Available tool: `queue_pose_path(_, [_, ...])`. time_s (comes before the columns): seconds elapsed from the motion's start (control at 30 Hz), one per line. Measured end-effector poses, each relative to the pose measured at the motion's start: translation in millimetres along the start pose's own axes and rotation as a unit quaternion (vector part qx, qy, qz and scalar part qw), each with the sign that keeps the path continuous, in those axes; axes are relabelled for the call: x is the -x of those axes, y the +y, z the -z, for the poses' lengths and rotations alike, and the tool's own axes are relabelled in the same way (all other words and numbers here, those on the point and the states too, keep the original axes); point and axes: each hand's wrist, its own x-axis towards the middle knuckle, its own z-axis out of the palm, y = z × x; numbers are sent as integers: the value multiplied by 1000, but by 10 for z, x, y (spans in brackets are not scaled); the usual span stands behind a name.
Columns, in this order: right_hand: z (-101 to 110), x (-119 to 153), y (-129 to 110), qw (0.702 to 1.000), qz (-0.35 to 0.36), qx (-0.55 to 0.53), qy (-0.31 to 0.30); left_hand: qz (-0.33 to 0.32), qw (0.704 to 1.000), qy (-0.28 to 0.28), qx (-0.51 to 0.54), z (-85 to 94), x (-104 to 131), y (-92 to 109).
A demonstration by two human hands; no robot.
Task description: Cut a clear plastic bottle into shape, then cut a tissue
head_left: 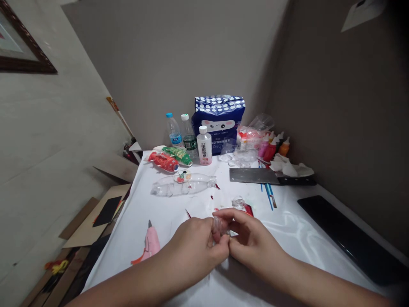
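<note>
In the head view, my left hand and my right hand meet over the near middle of the table. Between their fingers is a small clear plastic piece, mostly covered, and both hands are closed on it. A pink glue gun lies left of my left hand. Just beyond my hands are a small clear plastic part and something red, partly hidden. Farther back lie clear plastic bottle bodies, with a small paint-marked palette on top.
Red and green fish-shaped bottles lie back left, near standing bottles and a blue bag. A cleaver, paintbrushes, paint bottles and a long black object are on the right.
</note>
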Motion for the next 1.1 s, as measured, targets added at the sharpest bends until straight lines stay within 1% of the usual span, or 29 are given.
queue_pose_path(0.13, [-41,27,-16,997,47,54,12,-9,1000,24,4,-18,19,-19])
queue_pose_path(0.27, [-82,74,-36,986,106,130,23,8,1000,10,9,-28,37,-41])
queue_pose_path(0.37, [-97,102,-34,979,126,158,21,14,1000,-3,9,-22,26,-37])
queue_pose_path(0.47, [-99,102,-34,977,125,171,26,-5,1000,-16,18,-34,-6,-46])
queue_pose_path(0.57, [-95,71,-38,977,114,175,37,-20,999,-4,29,-72,-34,-84])
queue_pose_path(0.73, [-86,5,-41,977,95,184,44,-16,998,8,60,-119,-42,-132])
queue_pose_path(0.9, [-68,-13,-47,976,93,190,50,-44,997,19,64,-138,-51,-148])
queue_pose_path(0.97, [-50,-23,-59,978,95,178,48,-56,995,22,76,-136,-58,-151])
queue_pose_path(1.1, [11,-52,-97,985,91,144,21,-87,990,30,104,-118,-46,-137])
